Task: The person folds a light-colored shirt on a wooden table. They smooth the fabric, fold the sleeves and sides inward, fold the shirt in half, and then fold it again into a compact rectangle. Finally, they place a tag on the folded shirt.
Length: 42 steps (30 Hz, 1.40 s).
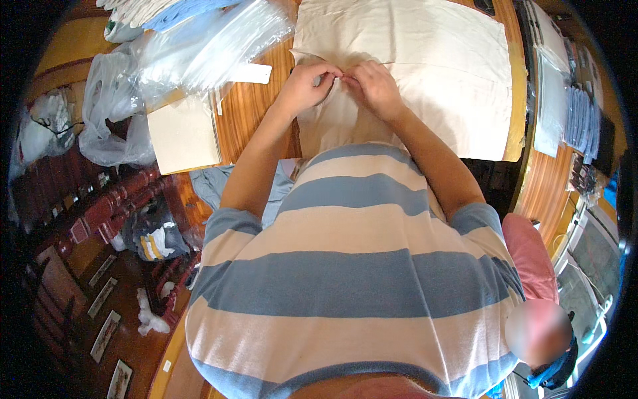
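Note:
A cream cloth [445, 86] lies spread on the wooden table [247, 123] in front of me, creased near my fingers, with its near part hanging toward my body. My left hand [310, 88] and my right hand [376, 89] meet at the cloth's left part. Thumbs and fingers of both are pinched together, their tips almost touching, on a small fold of the cloth. Whether anything smaller sits between the fingertips is too fine to make out.
Clear plastic bags [212, 56] and a white card [251, 73] lie to the left, beside a flat cream folded piece [184, 136]. Folded garments [156, 14] are stacked far left. Blue folded garments [582, 120] lie at the right. A person in a pink top [530, 256] is at my right.

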Each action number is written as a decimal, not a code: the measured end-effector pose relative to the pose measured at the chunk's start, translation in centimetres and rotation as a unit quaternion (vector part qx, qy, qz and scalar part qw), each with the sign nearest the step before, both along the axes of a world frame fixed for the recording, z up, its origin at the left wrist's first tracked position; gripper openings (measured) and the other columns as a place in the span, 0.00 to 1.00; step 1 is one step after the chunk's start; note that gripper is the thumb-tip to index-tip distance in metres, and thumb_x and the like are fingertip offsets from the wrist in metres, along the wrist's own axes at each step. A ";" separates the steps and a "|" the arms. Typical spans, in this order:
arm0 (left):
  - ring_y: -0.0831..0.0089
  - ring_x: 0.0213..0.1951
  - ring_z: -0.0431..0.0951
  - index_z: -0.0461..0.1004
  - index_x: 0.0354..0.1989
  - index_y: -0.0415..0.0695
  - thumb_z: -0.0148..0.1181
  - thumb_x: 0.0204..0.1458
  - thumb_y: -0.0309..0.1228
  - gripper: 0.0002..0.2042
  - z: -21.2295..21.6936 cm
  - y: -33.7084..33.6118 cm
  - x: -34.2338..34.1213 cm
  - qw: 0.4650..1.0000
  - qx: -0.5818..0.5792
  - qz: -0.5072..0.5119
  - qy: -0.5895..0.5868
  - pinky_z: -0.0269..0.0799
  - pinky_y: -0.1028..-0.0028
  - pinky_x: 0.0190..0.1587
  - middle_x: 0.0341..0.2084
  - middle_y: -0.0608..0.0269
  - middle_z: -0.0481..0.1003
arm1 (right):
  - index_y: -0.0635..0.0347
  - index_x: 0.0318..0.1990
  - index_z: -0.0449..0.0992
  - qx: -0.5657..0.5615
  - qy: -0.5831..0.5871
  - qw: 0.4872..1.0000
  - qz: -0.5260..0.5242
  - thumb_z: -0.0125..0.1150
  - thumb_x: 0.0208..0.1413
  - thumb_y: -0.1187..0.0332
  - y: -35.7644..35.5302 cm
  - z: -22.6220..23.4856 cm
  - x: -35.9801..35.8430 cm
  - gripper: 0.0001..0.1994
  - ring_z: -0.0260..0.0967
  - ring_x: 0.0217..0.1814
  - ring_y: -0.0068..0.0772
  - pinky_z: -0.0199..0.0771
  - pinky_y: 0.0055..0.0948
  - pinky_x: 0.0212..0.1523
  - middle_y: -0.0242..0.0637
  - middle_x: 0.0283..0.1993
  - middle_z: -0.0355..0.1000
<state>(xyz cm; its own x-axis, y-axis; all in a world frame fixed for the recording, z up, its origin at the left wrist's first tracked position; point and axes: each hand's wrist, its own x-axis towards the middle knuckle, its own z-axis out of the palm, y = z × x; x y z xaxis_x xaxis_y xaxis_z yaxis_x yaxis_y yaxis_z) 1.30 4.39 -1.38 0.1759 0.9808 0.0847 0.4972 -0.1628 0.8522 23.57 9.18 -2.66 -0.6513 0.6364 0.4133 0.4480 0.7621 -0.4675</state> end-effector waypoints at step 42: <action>0.65 0.45 0.79 0.83 0.44 0.46 0.67 0.59 0.33 0.08 2.0 -1.7 1.2 0.935 0.177 0.007 0.306 0.81 0.64 0.46 0.39 0.65 0.80 | 0.26 0.79 0.56 -0.008 -0.224 0.893 -0.390 0.36 0.74 0.40 9.8 -4.6 32.2 0.29 0.40 0.87 0.51 0.35 0.66 0.81 0.29 0.86 0.47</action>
